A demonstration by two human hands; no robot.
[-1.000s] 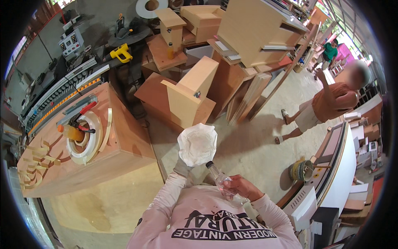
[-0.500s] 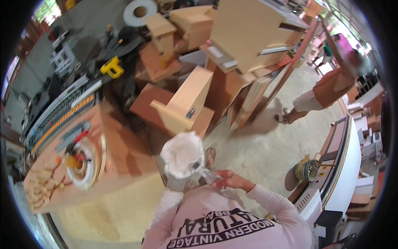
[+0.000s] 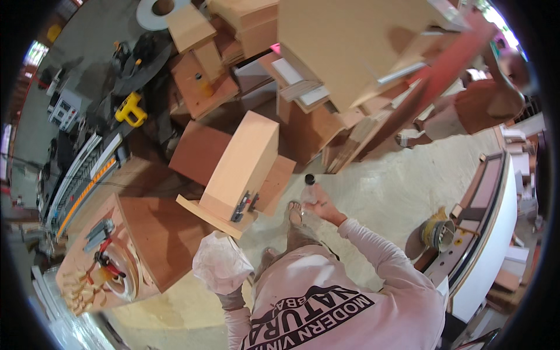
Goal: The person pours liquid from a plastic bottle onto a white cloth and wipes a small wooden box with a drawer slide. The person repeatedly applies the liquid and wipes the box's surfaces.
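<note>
My right hand (image 3: 322, 208) is closed round a small clear bottle (image 3: 314, 193) with a black cap; the cap points away from me. My left hand is hidden beneath a white, rounded, crumpled thing (image 3: 220, 262) that looks like a cloth or thin bag; only the wrist shows below it. I cannot make out its exact kind. Just beyond it stands a pale wooden box piece (image 3: 242, 160) with a ledge at its near end and dark metal fittings on its side.
To the left, a wooden cabinet (image 3: 157, 239) bears a tape roll, tools and wood shavings. A yellow tool (image 3: 131, 109) lies farther back. Large boards (image 3: 335, 52) lean ahead. A bucket (image 3: 437, 233) stands at right, near a long white-sided panel (image 3: 490, 233). Another person (image 3: 490, 102) stands at far right.
My right hand has moved the bottle away from the white thing, forward and to the right. My left hand has drawn the white thing left and nearer to me. The view has shifted too.
</note>
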